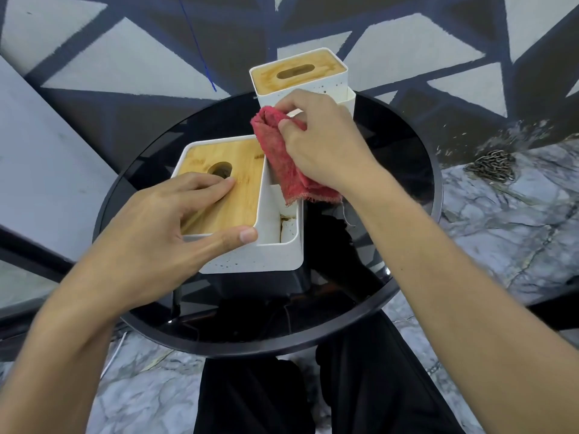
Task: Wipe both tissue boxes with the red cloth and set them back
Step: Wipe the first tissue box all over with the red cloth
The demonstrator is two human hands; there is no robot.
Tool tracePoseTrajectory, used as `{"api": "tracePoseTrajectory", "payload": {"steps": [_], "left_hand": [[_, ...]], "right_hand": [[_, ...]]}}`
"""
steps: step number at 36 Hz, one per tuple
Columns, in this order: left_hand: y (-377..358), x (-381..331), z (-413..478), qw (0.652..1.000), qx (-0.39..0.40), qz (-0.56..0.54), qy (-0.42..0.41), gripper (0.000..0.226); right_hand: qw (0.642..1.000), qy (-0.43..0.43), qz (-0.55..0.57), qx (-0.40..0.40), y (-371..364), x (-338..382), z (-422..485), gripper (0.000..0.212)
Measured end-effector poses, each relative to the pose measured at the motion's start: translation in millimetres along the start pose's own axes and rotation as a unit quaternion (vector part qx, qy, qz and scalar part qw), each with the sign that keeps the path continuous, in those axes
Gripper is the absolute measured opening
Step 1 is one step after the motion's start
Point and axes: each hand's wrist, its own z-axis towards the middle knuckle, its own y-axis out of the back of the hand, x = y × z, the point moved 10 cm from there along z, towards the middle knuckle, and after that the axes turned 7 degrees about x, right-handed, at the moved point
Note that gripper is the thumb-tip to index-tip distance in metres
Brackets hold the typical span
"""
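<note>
Right hand (pixel 319 145) pinches bunched red cloth (pixel 282 164) between thumb and curled fingers; cloth drapes down into open side compartment of near tissue box (pixel 260 258), touching its inner wall. Left hand (pixel 156 233) lies on that box, fingers fairly straight and pressed on bamboo lid (pixel 241 173) beside its oval slot, thumb stretched along near rim. Round black glass table (pixel 404 189) carries both boxes. Near tissue box sits left of centre, white, near wall speckled with dirt, brown stain inside compartment. Far tissue box (pixel 326 65) stands at table's far edge, same white body and wood top, just beyond right hand. Grey marble floor (pixel 501 239) around; chain heap (pixel 492 166) lies far right.
</note>
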Motion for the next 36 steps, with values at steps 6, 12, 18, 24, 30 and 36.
{"api": "tracePoseTrajectory", "payload": {"steps": [6, 12, 18, 24, 30, 36], "left_hand": [[-0.3, 0.1, -0.2, 1.000, 0.001, 0.009, 0.003, 0.095], [-0.1, 0.6, -1.0, 1.000, -0.005, 0.010, 0.005, 0.097], [-1.2, 0.8, -1.8, 1.000, -0.007, -0.001, 0.008, 0.098], [-0.9, -1.8, -1.9, 1.000, -0.005, -0.004, 0.011, 0.096], [-1.6, -2.5, -1.9, 1.000, -0.001, 0.002, 0.011, 0.096], [-1.8, -1.7, -1.6, 1.000, -0.005, -0.004, 0.009, 0.097]], "right_hand": [[0.997, 0.023, -0.065, 0.027, -11.2, 3.2, -5.4, 0.028], [0.996, 0.034, -0.067, 0.050, -13.3, -1.9, -11.6, 0.029], [0.992, 0.021, -0.075, 0.102, -12.7, -0.7, -17.5, 0.027], [0.983, -0.018, -0.068, 0.173, -10.5, 0.9, -20.9, 0.022], [0.984, -0.017, -0.060, 0.167, -10.8, 3.5, -28.3, 0.021], [0.993, 0.028, -0.066, 0.088, -17.5, 11.8, -49.4, 0.026]]}}
